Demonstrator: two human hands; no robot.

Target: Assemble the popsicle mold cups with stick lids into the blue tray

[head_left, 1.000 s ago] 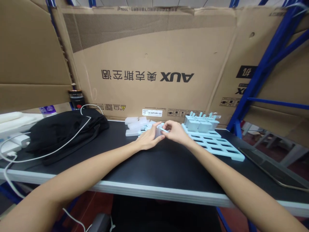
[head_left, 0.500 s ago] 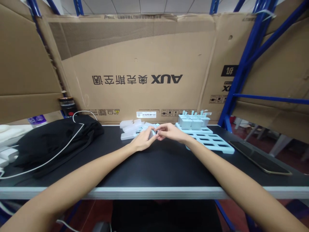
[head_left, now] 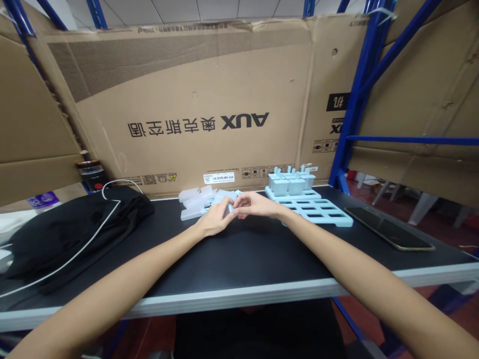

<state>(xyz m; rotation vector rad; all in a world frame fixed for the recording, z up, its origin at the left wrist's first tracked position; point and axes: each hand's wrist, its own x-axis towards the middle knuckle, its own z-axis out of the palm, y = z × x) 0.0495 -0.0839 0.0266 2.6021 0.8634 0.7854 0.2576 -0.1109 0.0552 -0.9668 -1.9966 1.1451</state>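
Slanting inward, left hand (head_left: 214, 220) and right hand (head_left: 255, 205) meet, fingers curled around a small, mostly hidden pale piece (head_left: 231, 206)

Black cloth (head_left: 75, 224) — 1 phone (head_left: 387, 230) — printed cardboard (head_left: 194, 89).

"AUX 奥克斯空调" upside-dn on cardbd panel (head_left: 187, 89), "300kg" nr top, "KFR" on lbl (head_left: 219, 178)

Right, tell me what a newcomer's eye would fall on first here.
Probably the huge brown cardboard sheet with upside-down AUX lettering, standing across the back of the black table. Next, near the middle, the left hand and right hand meet at a small pale piece, mostly hidden by fingers. To their right, pale blue moulds stand upright behind the open slots of a pale blue rack.
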